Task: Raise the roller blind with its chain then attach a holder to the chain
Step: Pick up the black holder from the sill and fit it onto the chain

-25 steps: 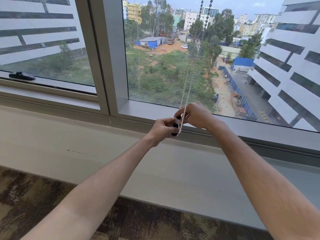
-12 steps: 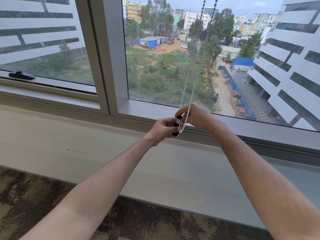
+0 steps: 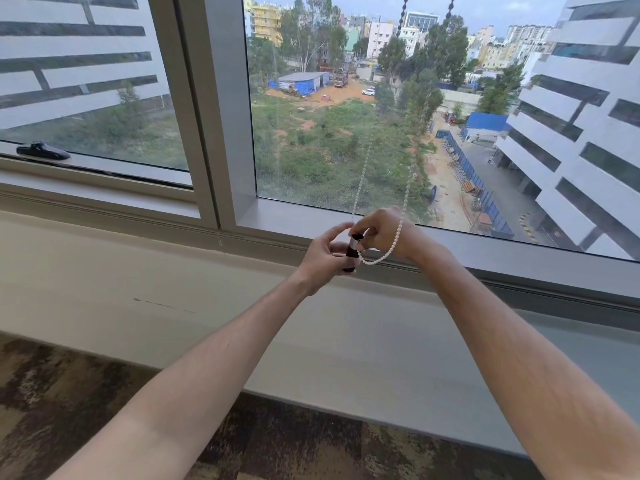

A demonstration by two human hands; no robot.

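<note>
The blind itself is out of sight above, so I take the raising as done; the work now is all at the bottom of the bead chain (image 3: 401, 223), just in front of the window sill (image 3: 138, 271).

A second ago the two strands of that chain ran close together, straight down into a tight knot of fingers. Now they stand apart: one strand drops behind the fingertips above the holder, the other falls over the back of the right hand (image 3: 384, 233) and curves in a slack loop under it, back to the holder (image 3: 352, 252). The loop has been pulled open, and its lowest beads touch the pale band of the dark little holder.

The left hand (image 3: 323, 258) grips the holder upright, fingers curled round its lower half, forefinger lifted toward the top. The right hand pinches at the holder's top end, thumb and forefinger closed there; whether they pinch the cap or the chain, I cannot tell.

To my eye the chain is being threaded or seated, not yet fixed: the loop hangs loose beside the holder instead of through it. The beads are small and slippery, and the slack could slide off the wrist.
</note>
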